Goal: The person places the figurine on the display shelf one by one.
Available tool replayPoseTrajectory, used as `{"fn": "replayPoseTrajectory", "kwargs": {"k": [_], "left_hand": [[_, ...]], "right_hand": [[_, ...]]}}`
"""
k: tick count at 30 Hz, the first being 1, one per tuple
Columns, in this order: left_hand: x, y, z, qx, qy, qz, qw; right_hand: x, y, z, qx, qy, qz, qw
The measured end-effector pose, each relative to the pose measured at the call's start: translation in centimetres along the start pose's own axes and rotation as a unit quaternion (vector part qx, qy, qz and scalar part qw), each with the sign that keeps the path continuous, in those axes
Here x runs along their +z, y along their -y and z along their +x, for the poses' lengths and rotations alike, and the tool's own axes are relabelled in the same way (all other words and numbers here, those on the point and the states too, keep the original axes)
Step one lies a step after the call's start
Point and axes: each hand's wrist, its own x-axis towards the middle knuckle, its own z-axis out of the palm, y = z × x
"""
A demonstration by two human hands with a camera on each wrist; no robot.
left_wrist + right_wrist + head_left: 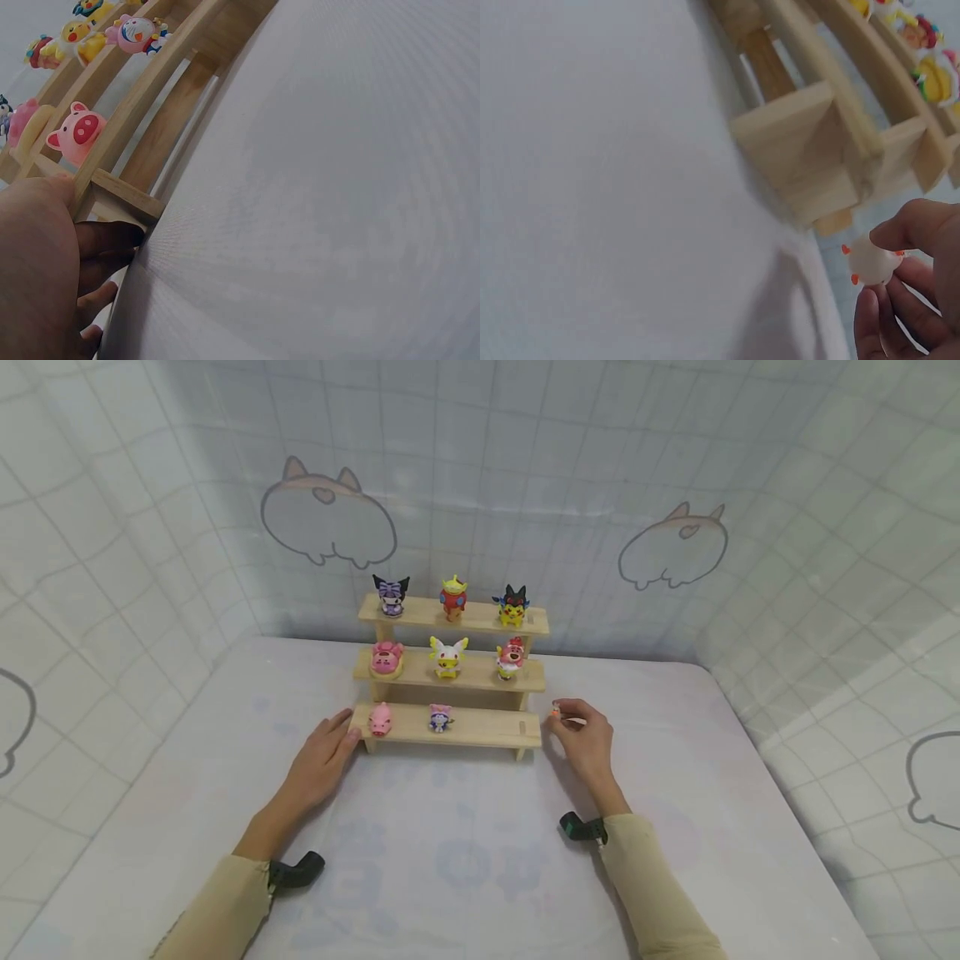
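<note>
My right hand (586,739) pinches a small white figure (872,262) just right of the wooden shelf (480,727). My left hand (321,763) rests flat, fingers straight, touching the shelf's left end beside the pink pig (380,719).

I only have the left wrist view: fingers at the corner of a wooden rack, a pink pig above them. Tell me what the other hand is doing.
Observer: The right hand pinches a small white figure with orange bits, just right of the rack's bottom shelf.
Operator: Tell me how full the rack is.
Observer: Top and middle shelves hold three figures each; the bottom holds the pink pig and a purple figure, with its right part bare.
Operator: Confirm the left hand's contact.
Observer: The left hand touches the bottom shelf's left end, fingers straight.
</note>
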Motion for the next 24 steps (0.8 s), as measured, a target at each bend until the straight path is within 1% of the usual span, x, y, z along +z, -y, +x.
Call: {"fn": "replayPoseTrajectory", "kwargs": {"k": [6, 8, 12, 19, 24], "left_hand": [[0.0, -0.2, 0.0, -0.005, 0.004, 0.001, 1.0], [0.0, -0.2, 0.0, -0.009, 0.005, 0.001, 1.0], [0.0, -0.1, 0.0, -0.003, 0.002, 0.001, 1.0], [0.1, -0.1, 0.1, -0.013, 0.01, 0.005, 0.9998], [0.1, 0.1, 0.2, -0.006, 0.005, 0.008, 0.9999]], "right_hand": [[-0.6, 1.4, -0.5, -0.033, -0.013, 0.024, 0.999], [-0.8, 2.0, -0.7, -0.041, -0.013, 0.029, 0.999], [-0.8, 3.1, -1.3, -0.052, -0.006, 0.034, 0.998], [0.4, 4.5, -2.4, -0.069, 0.013, 0.035, 0.997], [1.7, 4.8, -2.9, -0.091, 0.028, 0.036, 0.995]]}}
